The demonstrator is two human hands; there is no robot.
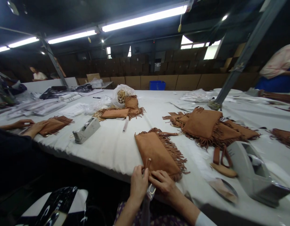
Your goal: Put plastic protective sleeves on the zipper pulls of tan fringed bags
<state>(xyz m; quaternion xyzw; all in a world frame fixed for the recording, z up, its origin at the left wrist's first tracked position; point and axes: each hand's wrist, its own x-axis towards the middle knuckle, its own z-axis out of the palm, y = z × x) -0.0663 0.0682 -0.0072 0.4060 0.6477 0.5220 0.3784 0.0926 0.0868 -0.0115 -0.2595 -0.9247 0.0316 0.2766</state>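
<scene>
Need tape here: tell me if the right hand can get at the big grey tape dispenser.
Probably yes: the right hand, on the fringed suede pouch, is near the big grey tape dispenser; only low suede strips lie between.

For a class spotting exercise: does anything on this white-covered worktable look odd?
The tan suede fringed pouches at right lie in an askew, overlapping heap, and loose tan suede straps sit beside them, unlike the single pouch nearest the camera.

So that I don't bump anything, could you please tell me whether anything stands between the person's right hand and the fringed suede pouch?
Nothing visible does: the right hand rests directly on the lower edge of the fringed suede pouch.
</scene>
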